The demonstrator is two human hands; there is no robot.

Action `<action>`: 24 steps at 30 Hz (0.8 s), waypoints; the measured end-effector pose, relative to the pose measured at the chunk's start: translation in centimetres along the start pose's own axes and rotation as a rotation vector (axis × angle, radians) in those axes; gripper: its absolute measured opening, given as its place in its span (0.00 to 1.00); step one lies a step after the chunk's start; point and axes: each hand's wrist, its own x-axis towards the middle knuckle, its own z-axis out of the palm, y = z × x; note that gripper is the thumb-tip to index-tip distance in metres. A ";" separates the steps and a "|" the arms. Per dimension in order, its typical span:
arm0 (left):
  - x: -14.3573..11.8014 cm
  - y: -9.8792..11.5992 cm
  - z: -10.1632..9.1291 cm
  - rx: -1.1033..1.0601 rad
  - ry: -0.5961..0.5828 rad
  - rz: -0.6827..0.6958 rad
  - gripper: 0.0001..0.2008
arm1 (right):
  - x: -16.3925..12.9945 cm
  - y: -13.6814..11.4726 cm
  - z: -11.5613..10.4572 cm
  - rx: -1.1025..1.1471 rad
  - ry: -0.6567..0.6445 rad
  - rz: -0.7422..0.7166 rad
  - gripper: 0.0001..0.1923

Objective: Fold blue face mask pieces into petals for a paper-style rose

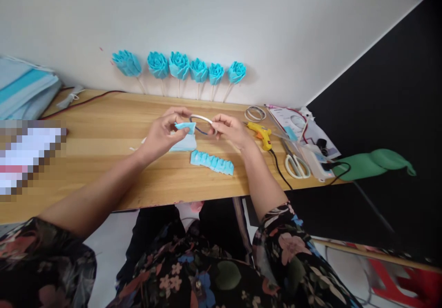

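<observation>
Blue paper piece [185, 126] between left hand [162, 135] fingertips

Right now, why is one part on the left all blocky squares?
In the head view, a pixelated patch hides something on the table; the left hand, right hand and blue roses look clear, evenly lit, with soft shadows.

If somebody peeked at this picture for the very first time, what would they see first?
Probably the six blue paper roses on sticks, lined up against the white wall at the back of the wooden table. Next, in the middle, the left hand pinches a small blue folded piece while the right hand holds a thin white band. Over on the right lie a yellow glue gun and white scissors.
</observation>
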 end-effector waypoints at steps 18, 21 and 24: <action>-0.2 0.1 0.0 -0.575 -0.079 -0.254 0.19 | -0.8 -0.7 1.0 0.452 -0.216 -0.028 0.18; -0.1 0.0 0.0 -0.551 -0.078 -0.271 0.19 | -0.8 -0.6 1.1 0.470 -0.227 -0.025 0.19; -0.1 0.0 0.0 -0.544 -0.093 -0.272 0.20 | -0.7 -0.5 1.2 0.479 -0.237 -0.029 0.18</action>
